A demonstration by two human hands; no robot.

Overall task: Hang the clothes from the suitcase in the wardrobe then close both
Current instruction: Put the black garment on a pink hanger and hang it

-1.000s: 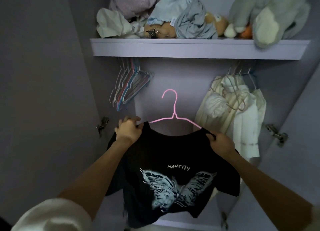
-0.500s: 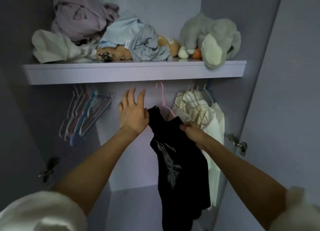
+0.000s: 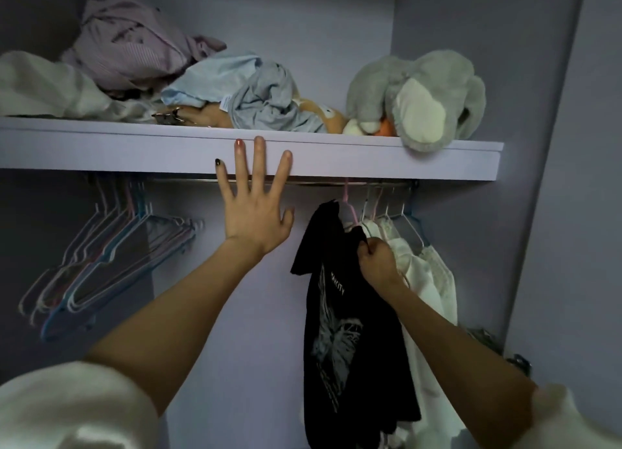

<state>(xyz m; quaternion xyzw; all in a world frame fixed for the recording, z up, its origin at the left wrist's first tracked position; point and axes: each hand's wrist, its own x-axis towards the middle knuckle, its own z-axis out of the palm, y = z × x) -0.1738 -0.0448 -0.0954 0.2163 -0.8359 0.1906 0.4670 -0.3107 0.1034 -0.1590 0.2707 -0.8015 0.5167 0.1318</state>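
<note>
Two hands up, one on the shirt

At far left we see empty hangers [image 3: 111, 260] bunched on the rail. Our left hand [image 3: 256, 213] is spread flat, fingers straight, holding nothing, in front of the shelf [image 3: 370, 160] edge. Further right the black T-shirt [image 3: 350, 330] hangs on a pink hanger [image 3: 346, 201] from the rail; our right hand [image 3: 378, 263] pinches its collar, the fabric dropping below the grip. White clothes [image 3: 427, 280] hang just beside it.

Black T-shirt [image 3: 350, 330] (pale butterfly print) hangs edge-on from a pink hanger [image 3: 347, 203] on the wardrobe rail [image 3: 323, 180]
</note>
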